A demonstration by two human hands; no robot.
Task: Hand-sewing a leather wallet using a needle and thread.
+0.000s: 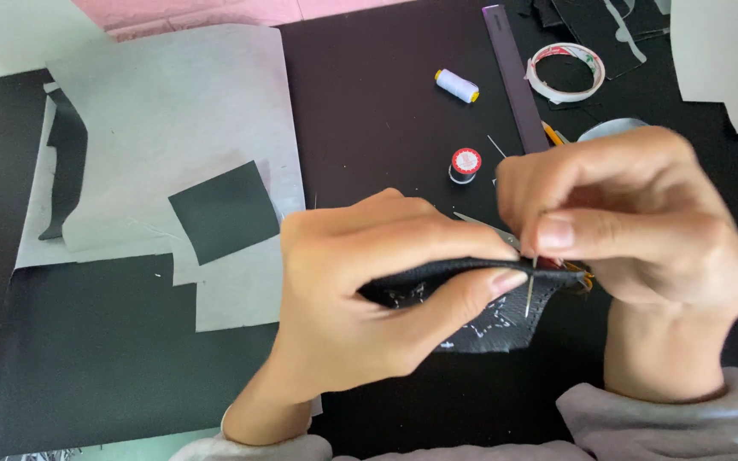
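Between the two hands, at the middle of the dark desk (386, 102), a folded piece of black fabric (480, 320) is held up off the surface. The left hand (360, 290) clamps it, thumb under the fold and the other fingers (437, 239) pressed along the top, so the fold lies flat between them. The right hand (634, 222) meets it from the other side, with thumb and forefinger pinched together on a thin needle (530, 290) that points down and touches the edge of the fabric just beside the left thumb tip. Pale stitch marks show on the lower face of the fabric, below the needle.

Beyond the right fingers lies a small black spool with a red and white top (465, 164), and farther off a white thread spool with a yellow end (457, 85). A long dark ruler (514, 81) runs away from the right hand toward the far edge, and a roll of tape (565, 72) lies just beside it on the right. An orange tip and a pale rounded object peek out behind the right knuckles; what they are I cannot tell.

Left of the left fingers, a sheet of grey paper (172, 111) covers the desk, with a square of black fabric (225, 211) lying on it. A larger black sheet (104, 350) lies nearer the left wrist. Light sleeves (668, 418) cover both wrists.
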